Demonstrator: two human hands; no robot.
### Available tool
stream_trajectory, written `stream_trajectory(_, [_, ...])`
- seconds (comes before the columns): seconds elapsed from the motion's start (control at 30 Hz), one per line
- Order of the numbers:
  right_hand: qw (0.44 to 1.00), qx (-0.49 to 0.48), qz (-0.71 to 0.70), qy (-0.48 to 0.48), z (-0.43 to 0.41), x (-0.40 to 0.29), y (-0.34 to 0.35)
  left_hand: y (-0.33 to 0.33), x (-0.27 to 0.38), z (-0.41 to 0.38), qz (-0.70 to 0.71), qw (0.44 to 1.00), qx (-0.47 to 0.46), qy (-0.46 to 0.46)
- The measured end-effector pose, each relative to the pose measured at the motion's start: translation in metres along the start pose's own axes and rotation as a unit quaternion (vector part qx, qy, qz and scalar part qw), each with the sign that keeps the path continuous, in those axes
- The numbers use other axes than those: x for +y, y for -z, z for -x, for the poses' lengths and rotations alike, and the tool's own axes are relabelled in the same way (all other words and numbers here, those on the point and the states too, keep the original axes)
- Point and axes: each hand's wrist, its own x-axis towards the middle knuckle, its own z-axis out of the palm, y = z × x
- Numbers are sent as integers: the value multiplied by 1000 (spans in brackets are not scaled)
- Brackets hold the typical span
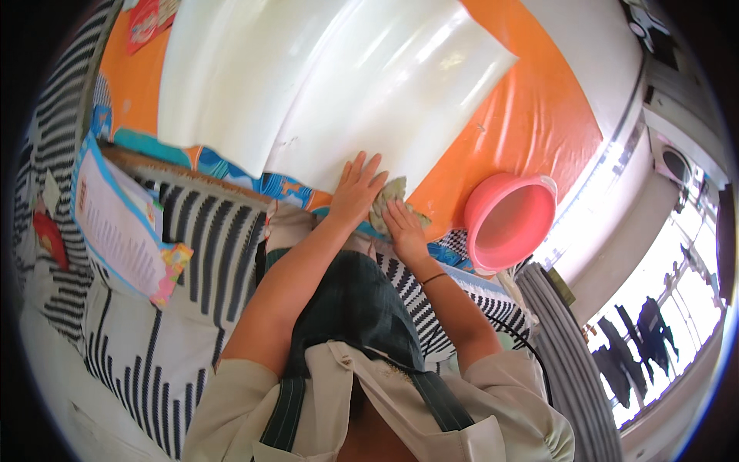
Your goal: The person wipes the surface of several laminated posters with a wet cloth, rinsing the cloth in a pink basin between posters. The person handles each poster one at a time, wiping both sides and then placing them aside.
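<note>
A glossy white sheet (323,86), wavy and creased, lies over an orange patterned table cover (519,127) in front of me. My left hand (359,190) rests palm down at the sheet's near edge, fingers slightly apart and holding nothing. Just to its right, my right hand (405,228) presses on a crumpled pale green cloth (382,209), which sticks out around the fingers. The cloth lies at the sheet's near right corner and hides part of it. On the right side of the table stands a pink plastic basin (480,202); its contents are hard to make out.
A striped sofa cover (202,248) runs along the near and left sides. On it leans a blue-edged printed booklet (118,225). A red packet (151,26) lies at the table's far left. Grey ribbed fabric (568,329) hangs at right, with dark clothes (652,329) by a window beyond.
</note>
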Motion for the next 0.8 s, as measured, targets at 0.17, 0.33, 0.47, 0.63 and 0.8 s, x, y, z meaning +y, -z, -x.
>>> stream_trajectory(0.17, [949, 77, -226, -206, -47, -15, 67, -5, -2, 4, 12, 999, 34, 8])
stream_trajectory(0.33, [954, 181, -239, 13, -220, -13, 91, -6, -1, 4, 11, 999, 38, 9])
stream_trajectory(0.47, [965, 243, -8, 99, -284, -16, 16, -6, 1, 3, -27, 998, 48, 9])
stream_trajectory(0.63, [957, 130, -18, 258, -213, -108, -62, -17, -6, 6, 29, 993, 113, -16])
stream_trajectory(0.8, [938, -179, 24, 295, -231, -120, -36, -5, -4, 7, 120, 990, 64, 46])
